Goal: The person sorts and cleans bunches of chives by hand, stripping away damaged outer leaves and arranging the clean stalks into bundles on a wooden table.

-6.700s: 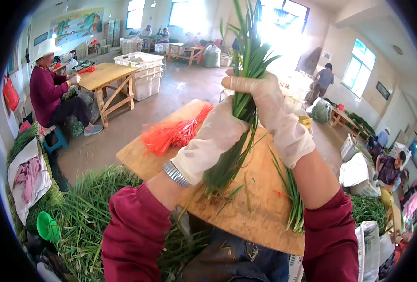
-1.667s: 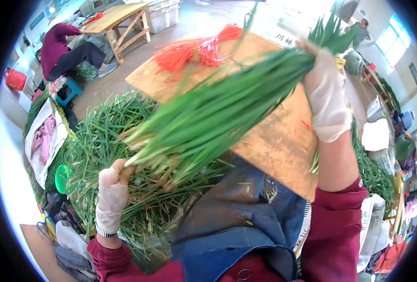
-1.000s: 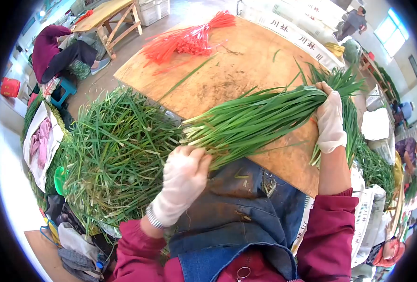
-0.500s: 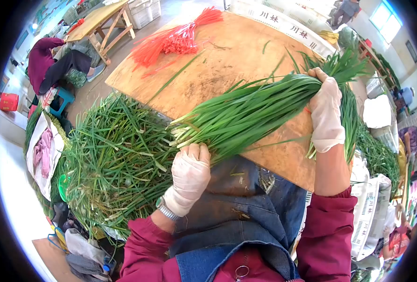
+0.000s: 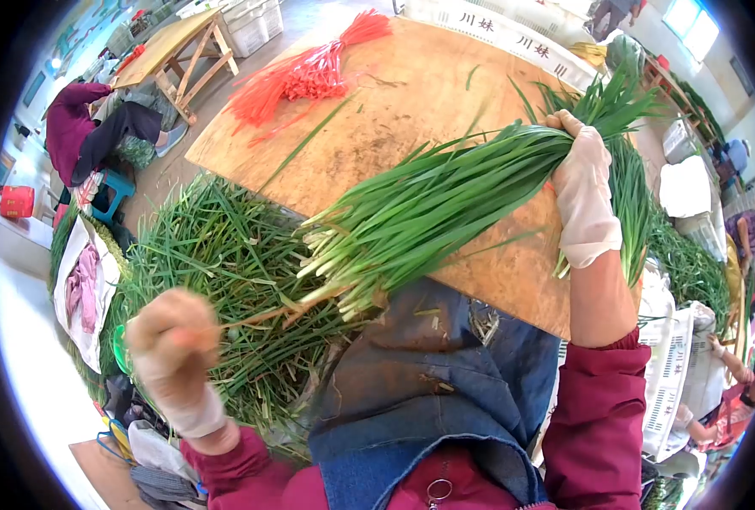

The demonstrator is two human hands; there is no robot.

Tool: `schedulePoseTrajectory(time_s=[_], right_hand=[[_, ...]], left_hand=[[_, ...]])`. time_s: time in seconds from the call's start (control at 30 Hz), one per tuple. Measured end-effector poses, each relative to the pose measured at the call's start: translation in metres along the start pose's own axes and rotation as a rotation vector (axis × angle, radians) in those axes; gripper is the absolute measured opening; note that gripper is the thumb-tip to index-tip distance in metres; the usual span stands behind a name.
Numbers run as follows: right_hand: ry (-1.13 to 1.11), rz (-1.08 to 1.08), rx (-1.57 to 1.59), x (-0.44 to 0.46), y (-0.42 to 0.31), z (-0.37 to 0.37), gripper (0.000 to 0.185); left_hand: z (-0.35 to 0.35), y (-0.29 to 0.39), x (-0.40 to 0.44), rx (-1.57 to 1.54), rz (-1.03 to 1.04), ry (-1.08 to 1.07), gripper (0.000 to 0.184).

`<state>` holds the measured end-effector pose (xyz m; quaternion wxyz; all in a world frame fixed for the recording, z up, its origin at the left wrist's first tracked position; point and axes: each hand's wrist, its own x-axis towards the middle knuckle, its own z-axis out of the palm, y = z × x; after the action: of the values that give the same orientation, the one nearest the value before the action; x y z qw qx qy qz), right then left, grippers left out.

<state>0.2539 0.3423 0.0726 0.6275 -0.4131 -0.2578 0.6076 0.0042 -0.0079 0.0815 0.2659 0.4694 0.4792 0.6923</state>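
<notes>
My right hand [image 5: 587, 183], in a thin pale glove, is wrapped round the leafy end of a bunch of garlic chives [image 5: 445, 204]. The bunch slants over the table's near edge, its pale cut ends pointing left. My left hand [image 5: 173, 340], gloved and smeared by motion, is closed at the lower left. From its fingers a brownish withered leaf [image 5: 297, 308] stretches to the pale ends of the bunch. Below the left hand's side lies a big heap of loose chive leaves [image 5: 224, 263].
Red ties [image 5: 309, 76] lie at the far side of the wooden table [image 5: 411, 93]. More chives [image 5: 628, 195] rest beyond my right hand. White crates [image 5: 496, 38] stand behind the table. A person [image 5: 84, 127] sits at the upper left beside another table [image 5: 165, 51].
My left hand has moved away from the bunch, left and down, drawing a brownish leaf from the pale ends. The right hand still holds the bunch, whose cut ends have fanned out.
</notes>
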Motion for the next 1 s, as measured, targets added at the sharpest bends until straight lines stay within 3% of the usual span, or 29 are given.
schedulePoseTrajectory(time_s=[0.07,0.17,0.2,0.23,0.27,0.33,0.4,0.5,0.6,0.7,0.8,0.87,0.93,1.0], right_hand=[[-0.006,-0.005,-0.013,0.007,0.003,-0.004,0.009],[0.020,-0.014,-0.044,0.007,0.004,-0.006,0.009],[0.031,-0.017,-0.057,0.006,0.004,-0.005,0.008],[0.013,0.020,-0.027,0.013,0.006,-0.008,0.010],[0.017,0.009,-0.029,0.013,0.006,-0.006,0.010],[0.032,-0.013,-0.048,0.007,0.004,-0.006,0.012],[0.006,0.002,-0.063,-0.015,-0.005,0.000,0.014],[0.029,-0.047,-0.070,-0.029,-0.011,0.007,0.014],[-0.004,-0.060,-0.056,-0.027,-0.010,0.005,0.015],[-0.023,-0.065,-0.060,-0.029,-0.011,0.005,0.014],[-0.053,-0.088,-0.087,-0.032,-0.010,0.006,0.012],[-0.054,-0.083,-0.075,-0.031,-0.009,0.005,0.011],[-0.038,-0.048,-0.024,-0.027,-0.007,0.005,0.010],[-0.049,-0.008,-0.022,-0.020,-0.004,0.000,0.011]], left_hand=[[-0.045,0.013,-0.023,-0.206,-0.008,0.059,0.018],[-0.078,0.004,-0.046,0.908,-0.315,0.478,0.016],[-0.099,-0.022,-0.060,1.683,-0.267,0.300,0.011],[-0.066,-0.025,-0.050,1.960,-0.393,0.171,0.012],[-0.056,-0.040,-0.051,1.653,-0.183,0.150,0.016],[0.006,-0.054,-0.033,1.108,-0.163,0.121,0.016],[0.049,-0.075,-0.018,0.990,-0.009,-0.006,0.017],[0.093,-0.102,-0.011,1.049,0.176,0.005,0.016],[0.114,-0.117,-0.010,1.264,-0.027,-0.015,0.016],[0.116,-0.125,-0.004,0.804,-0.073,0.015,0.018],[0.116,-0.029,0.025,-0.093,-0.612,-0.080,0.016],[0.071,-0.019,0.024,-0.326,-0.066,-0.256,0.002],[0.031,0.001,0.016,-0.520,0.066,-0.149,0.009],[-0.003,0.017,-0.009,0.100,-0.141,0.335,0.012]])
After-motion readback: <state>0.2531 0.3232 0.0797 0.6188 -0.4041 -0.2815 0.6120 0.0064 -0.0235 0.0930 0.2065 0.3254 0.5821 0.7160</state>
